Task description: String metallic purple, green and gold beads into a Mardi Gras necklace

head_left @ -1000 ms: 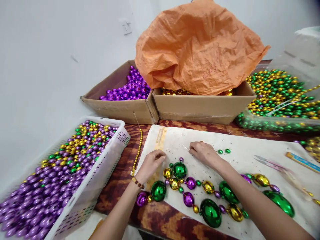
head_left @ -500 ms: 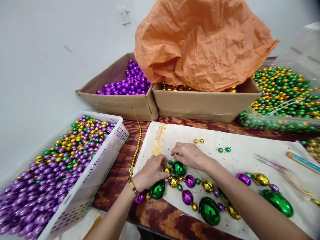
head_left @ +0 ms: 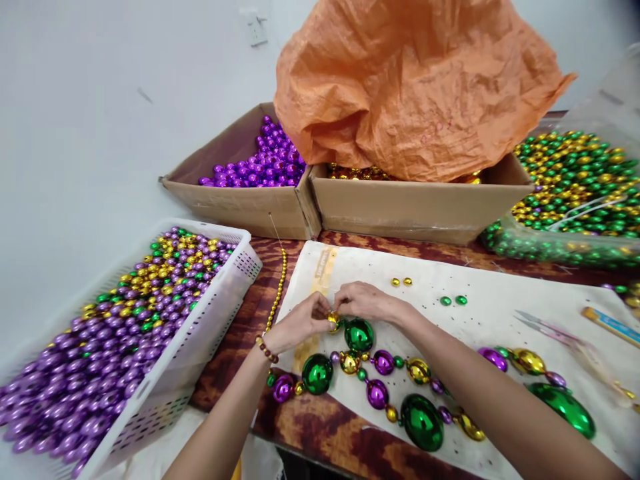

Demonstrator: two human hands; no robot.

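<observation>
My left hand, with a beaded bracelet on the wrist, pinches a shiny gold bead. My right hand meets it from the right, fingertips pressed together at the bead's top; whatever they grip is too small to make out. Just below hangs a large green bead on the same side. Strung green, purple and gold beads of mixed sizes, including a big green ball, lie beneath my hands and under my right forearm. Two loose gold beads and two loose green beads rest beyond.
A white basket of small beads stands left. Cardboard boxes with purple and gold beads sit behind, partly under an orange sack. Scissors and a box cutter lie right on the white cloth. A gold bead strand is taped left.
Both hands have come together and lifted the gold bead slightly up and left, away from the lower strand. My right fingertips now meet my left ones. The camera view has shifted a little.
</observation>
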